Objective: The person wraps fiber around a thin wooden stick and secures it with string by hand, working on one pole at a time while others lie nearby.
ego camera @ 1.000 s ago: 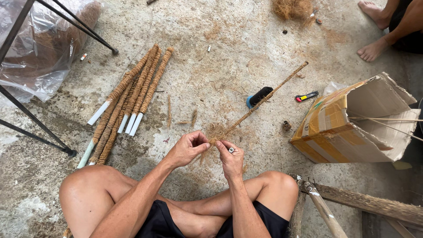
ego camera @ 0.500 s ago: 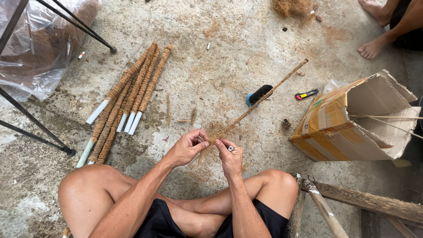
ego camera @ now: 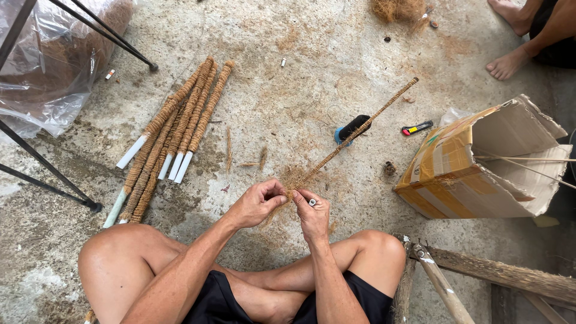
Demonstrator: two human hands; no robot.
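Note:
I sit cross-legged on a concrete floor. My left hand (ego camera: 259, 203) and my right hand (ego camera: 313, 213) meet in front of my knees and pinch the near end of a long thin stick wrapped in brown coir rope (ego camera: 354, 134). The stick slants away to the upper right, its far end resting on the floor. A tuft of loose coir fibre (ego camera: 292, 179) lies on the floor at my fingers. A ring is on my right hand.
A bundle of several rope-wrapped white poles (ego camera: 174, 135) lies to the left. A torn cardboard box (ego camera: 474, 165) is at right, with a black-and-blue tool (ego camera: 351, 128) and a small utility knife (ego camera: 417, 128) nearby. Another person's bare feet (ego camera: 509, 60) are at top right; a plastic bag (ego camera: 51, 60) at top left.
Both hands stay on the stick's near end, with only small finger movements. The stick and the other things have not shifted.

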